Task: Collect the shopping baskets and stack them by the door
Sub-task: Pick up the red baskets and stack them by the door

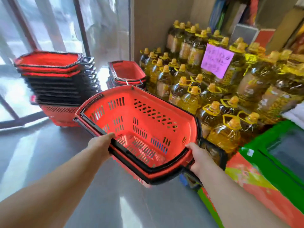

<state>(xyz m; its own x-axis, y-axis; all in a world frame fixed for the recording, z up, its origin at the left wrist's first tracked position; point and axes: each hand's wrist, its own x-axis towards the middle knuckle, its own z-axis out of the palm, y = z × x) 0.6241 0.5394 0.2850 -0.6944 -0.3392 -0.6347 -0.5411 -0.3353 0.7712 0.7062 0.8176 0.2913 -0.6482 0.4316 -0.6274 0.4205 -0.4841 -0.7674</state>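
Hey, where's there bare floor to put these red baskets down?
Bare grey floor lies in front of the tall stack of red plastic baskets by the glass door, under the held red baskets. A narrow gap separates it from the short basket stack. Right is crowded: yellow oil bottles and a green chest.

I see my left hand (pixel 100 143) and right hand (pixel 199 159) gripping the near rim of a red basket (pixel 148 122), held tilted above the grey floor (pixel 57 153), with a tall basket stack (pixel 56 79) by the glass door (pixel 41 27) and oil bottles (pixel 205 89) to the right.
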